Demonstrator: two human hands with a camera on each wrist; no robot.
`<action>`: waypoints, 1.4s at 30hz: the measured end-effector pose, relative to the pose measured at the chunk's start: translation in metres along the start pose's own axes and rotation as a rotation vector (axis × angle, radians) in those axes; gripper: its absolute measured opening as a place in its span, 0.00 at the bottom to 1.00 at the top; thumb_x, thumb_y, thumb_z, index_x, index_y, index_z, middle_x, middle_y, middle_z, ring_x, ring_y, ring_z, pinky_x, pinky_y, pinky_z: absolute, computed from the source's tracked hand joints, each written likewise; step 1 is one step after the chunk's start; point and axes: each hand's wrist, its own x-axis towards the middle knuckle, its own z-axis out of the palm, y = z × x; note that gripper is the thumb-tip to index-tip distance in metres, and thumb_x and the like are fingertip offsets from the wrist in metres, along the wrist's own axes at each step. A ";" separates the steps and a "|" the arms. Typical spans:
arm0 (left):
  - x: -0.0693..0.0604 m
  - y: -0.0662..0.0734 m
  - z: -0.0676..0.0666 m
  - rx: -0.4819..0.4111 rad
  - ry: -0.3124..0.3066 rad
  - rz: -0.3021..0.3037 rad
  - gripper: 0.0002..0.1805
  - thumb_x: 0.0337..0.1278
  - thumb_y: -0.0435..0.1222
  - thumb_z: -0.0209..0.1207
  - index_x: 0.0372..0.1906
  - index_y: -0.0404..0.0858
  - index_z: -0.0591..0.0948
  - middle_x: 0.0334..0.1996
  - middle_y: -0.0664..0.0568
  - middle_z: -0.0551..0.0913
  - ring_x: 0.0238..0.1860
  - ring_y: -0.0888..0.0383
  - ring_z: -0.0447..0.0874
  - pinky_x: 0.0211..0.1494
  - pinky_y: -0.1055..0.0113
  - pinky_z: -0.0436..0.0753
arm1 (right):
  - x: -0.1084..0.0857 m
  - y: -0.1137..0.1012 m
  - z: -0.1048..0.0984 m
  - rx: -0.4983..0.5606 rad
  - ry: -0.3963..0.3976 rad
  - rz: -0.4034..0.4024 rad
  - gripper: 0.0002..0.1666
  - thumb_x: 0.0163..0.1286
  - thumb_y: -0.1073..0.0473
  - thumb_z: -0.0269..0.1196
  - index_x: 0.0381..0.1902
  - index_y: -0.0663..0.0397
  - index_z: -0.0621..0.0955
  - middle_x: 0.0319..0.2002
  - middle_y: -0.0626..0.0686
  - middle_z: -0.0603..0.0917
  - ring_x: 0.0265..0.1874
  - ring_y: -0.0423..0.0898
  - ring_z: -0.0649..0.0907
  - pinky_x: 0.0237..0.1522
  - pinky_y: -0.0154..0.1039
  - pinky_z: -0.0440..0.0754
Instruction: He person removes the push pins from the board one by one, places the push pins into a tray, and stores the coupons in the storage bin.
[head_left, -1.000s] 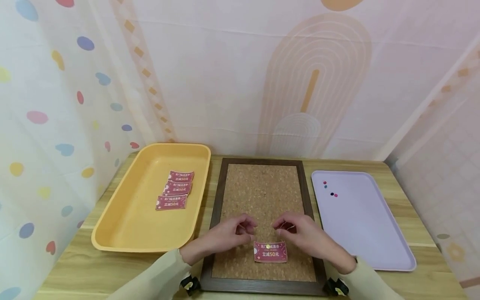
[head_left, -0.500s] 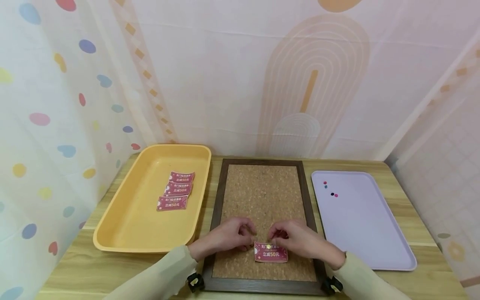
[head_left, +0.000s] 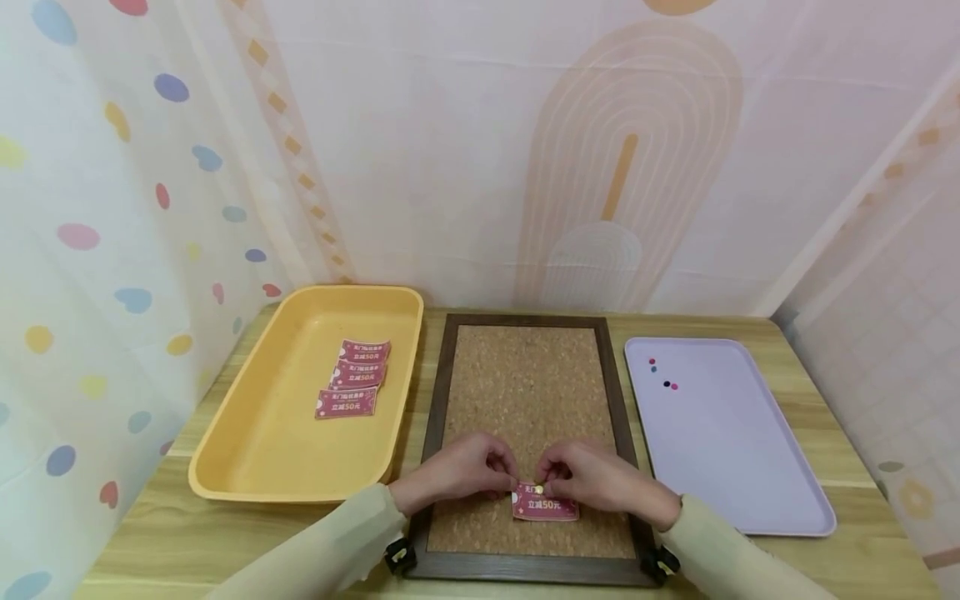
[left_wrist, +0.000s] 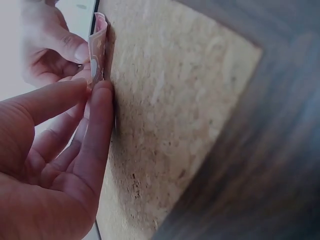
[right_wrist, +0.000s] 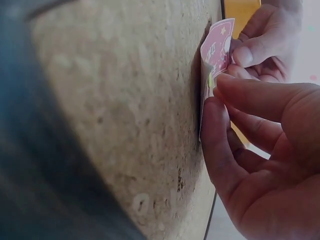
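Note:
A maroon paper coupon (head_left: 546,507) lies at the lower part of the cork board (head_left: 528,375), with its edges standing a little off the cork. My left hand (head_left: 474,467) pinches its upper left corner between thumb and fingertip. At the coupon's top edge, a yellow pushpin (right_wrist: 210,81) sits between the thumb and finger of my right hand (head_left: 592,477). How deep the pin stands is hidden by the fingertips. In the left wrist view, the coupon (left_wrist: 98,50) shows edge-on beyond the fingers of my left hand (left_wrist: 65,150).
On the left stands a yellow tray (head_left: 255,454) with three overlapping coupons (head_left: 347,402) in it. A lilac tray (head_left: 727,442) on the right holds several small coloured pushpins (head_left: 667,384). The board has a dark wooden frame (head_left: 525,568). A patterned curtain (head_left: 450,167) hangs behind the wooden table.
My right hand has moved left and down from beside the coupon to the yellow pushpin. My left hand has come slightly right and now pinches the coupon's corner.

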 end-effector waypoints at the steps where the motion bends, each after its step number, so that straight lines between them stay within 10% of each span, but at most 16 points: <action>1: 0.001 0.001 0.000 0.012 -0.002 0.002 0.04 0.60 0.30 0.69 0.30 0.38 0.88 0.23 0.55 0.86 0.24 0.63 0.82 0.28 0.71 0.78 | 0.000 -0.001 0.000 -0.005 -0.001 0.003 0.05 0.68 0.62 0.71 0.33 0.46 0.86 0.29 0.37 0.82 0.27 0.33 0.76 0.31 0.35 0.75; 42: 0.006 -0.001 0.005 0.202 0.021 0.063 0.07 0.54 0.26 0.70 0.30 0.42 0.89 0.25 0.64 0.83 0.26 0.70 0.74 0.32 0.72 0.74 | 0.007 -0.006 0.003 -0.081 -0.014 0.001 0.12 0.65 0.66 0.70 0.27 0.43 0.81 0.25 0.37 0.77 0.24 0.34 0.74 0.29 0.35 0.71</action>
